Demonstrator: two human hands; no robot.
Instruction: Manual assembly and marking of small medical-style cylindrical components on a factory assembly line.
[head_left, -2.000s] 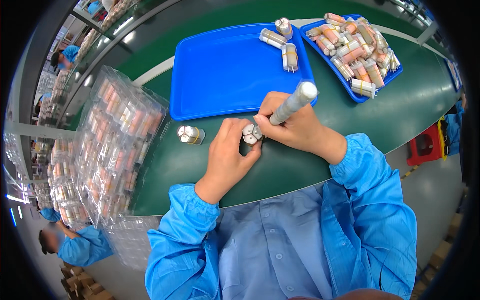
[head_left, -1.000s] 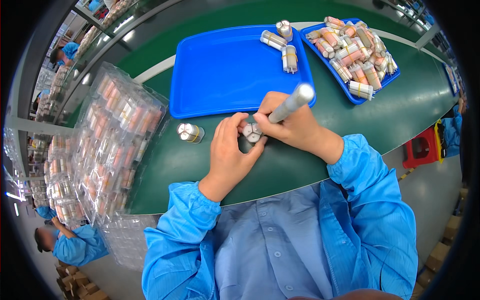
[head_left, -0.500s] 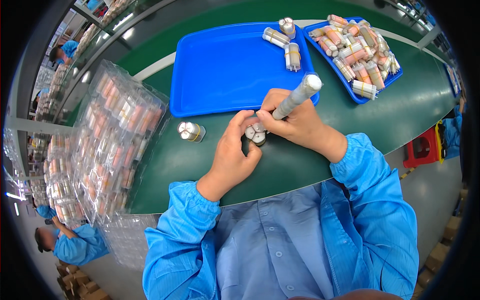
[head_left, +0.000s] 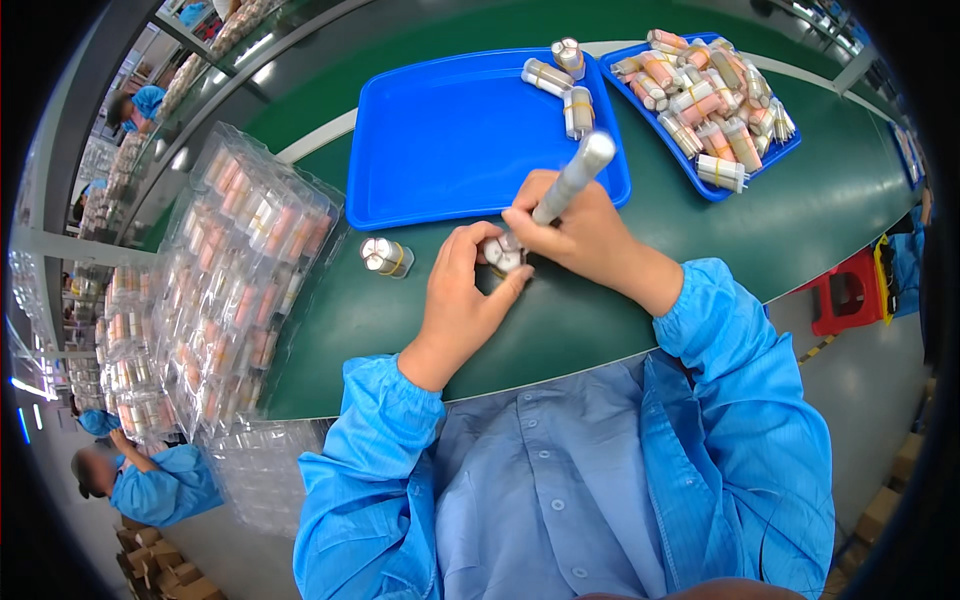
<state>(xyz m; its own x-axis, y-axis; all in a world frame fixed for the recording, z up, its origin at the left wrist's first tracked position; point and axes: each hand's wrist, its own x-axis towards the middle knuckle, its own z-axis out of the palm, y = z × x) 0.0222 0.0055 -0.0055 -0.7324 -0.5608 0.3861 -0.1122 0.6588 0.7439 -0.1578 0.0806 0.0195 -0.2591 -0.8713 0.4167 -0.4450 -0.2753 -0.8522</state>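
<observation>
In my right hand [head_left: 585, 235] is a thick grey pen-like tool [head_left: 572, 180] with a whitish top end, wrapped in clear film. Its lower tip is hidden behind my fingers, over a bundle of short white-ended cylinders [head_left: 503, 255] standing on the green table. My left hand [head_left: 462, 300] grips that bundle from the left, with fingers behind it and thumb in front. To the left of that hand stands another bundle of cylinders [head_left: 386, 257] with a yellow band round it.
Beyond my hands lies a blue tray [head_left: 440, 140] with 3 banded bundles [head_left: 578, 112] at its right end. A smaller blue tray [head_left: 722, 192] at the right is heaped with pink and grey bundles. Clear plastic trays [head_left: 240, 280] of bundles are stacked at the left.
My left thumb has closed in against the bundle's front. My right hand has shifted slightly left, and the tool's top has moved left and nearer to upright in line with it.
</observation>
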